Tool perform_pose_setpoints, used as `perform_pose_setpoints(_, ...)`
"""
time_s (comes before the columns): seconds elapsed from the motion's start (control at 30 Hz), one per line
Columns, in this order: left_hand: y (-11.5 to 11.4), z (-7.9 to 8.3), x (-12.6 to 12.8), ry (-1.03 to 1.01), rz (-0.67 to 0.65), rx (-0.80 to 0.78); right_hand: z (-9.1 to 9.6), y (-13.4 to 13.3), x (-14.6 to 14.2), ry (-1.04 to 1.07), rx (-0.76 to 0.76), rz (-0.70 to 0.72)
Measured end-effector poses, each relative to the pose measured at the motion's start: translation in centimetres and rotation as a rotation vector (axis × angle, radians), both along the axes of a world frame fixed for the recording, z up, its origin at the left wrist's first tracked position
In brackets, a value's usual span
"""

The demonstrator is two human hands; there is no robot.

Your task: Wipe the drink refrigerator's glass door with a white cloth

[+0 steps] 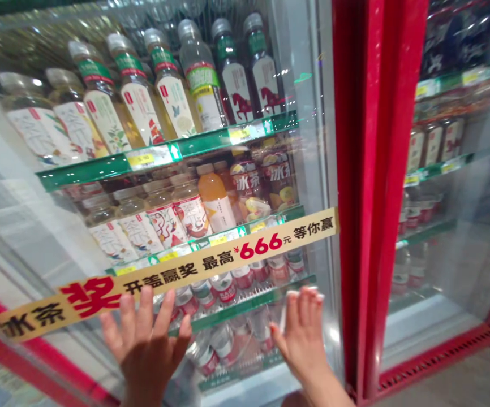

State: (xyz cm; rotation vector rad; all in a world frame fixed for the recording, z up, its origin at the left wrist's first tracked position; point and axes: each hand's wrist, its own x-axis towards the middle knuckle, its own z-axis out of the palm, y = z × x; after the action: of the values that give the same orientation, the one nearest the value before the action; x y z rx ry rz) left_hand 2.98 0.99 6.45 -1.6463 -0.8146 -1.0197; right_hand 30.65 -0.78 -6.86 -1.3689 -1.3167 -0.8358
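My left hand (145,339) lies flat with fingers spread on the glass door (313,186) of a drinks fridge, just under a tan banner strip (164,277) with red and black print. My right hand (302,333) also presses flat on the glass, lower right, near the red door frame (357,198). Neither hand holds anything. Behind the glass, tea bottles (138,102) stand on the top green shelf, an orange drink bottle (216,200) on the middle shelf, and red-labelled water bottles (223,288) lower down.
A second glass-door fridge (448,169) with shelves of bottles stands to the right of the red frame. Its red base with a vent grille (435,356) meets the floor (474,384) at lower right.
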Motion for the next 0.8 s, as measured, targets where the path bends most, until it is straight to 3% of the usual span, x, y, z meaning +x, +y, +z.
perform_pose_setpoints(0.07, 0.0, -0.2, -0.2, -0.016, 0.003, -0.007, 0.7, 0.0, 1.5, 0.292, -0.028, -0.063)
perform_pose_setpoints(0.13, 0.0, -0.3, -0.3, -0.031, -0.001, -0.012, 1.9, -0.1, 0.0, 0.403, -0.036, -0.046)
perform_pose_setpoints(0.2, 0.1, -0.5, -0.4, -0.042, -0.02, -0.017, 2.5, -0.3, -3.8, 0.249, -0.041, 0.049)
perform_pose_setpoints(0.27, 0.1, -0.5, -0.5, -0.068, -0.041, -0.034, 1.7, -0.5, -7.2, -0.031, -0.022, 0.159)
perform_pose_setpoints(0.37, 0.2, -0.5, -0.6, -0.089, -0.049, -0.056, -1.5, -0.8, -7.1, -0.176, 0.008, 0.176)
perform_pose_setpoints(0.43, 0.2, -0.4, -0.5, -0.065, -0.045, -0.046, -3.5, -0.7, -3.9, 0.026, -0.03, 0.085)
perform_pose_setpoints(0.5, 0.1, -0.4, -0.4, -0.053, -0.043, -0.035, -4.3, -0.4, -1.0, 0.326, -0.064, -0.007)
perform_pose_setpoints(0.6, 0.0, -0.3, -0.4, -0.063, -0.046, -0.04, -3.6, -0.4, -2.1, 0.547, -0.077, -0.047)
perform_pose_setpoints(0.67, 0.0, -0.3, -0.5, -0.059, -0.054, -0.051, -3.0, -0.8, -5.6, 0.365, -0.107, 0.04)
perform_pose_setpoints(0.73, 0.1, -0.3, -0.5, -0.047, -0.064, -0.046, -3.0, -1.3, -8.6, 0.036, -0.117, 0.174)
perform_pose_setpoints(0.8, 0.1, -0.2, -0.6, -0.024, -0.066, -0.025, -4.0, -1.6, -8.6, -0.179, -0.085, 0.229)
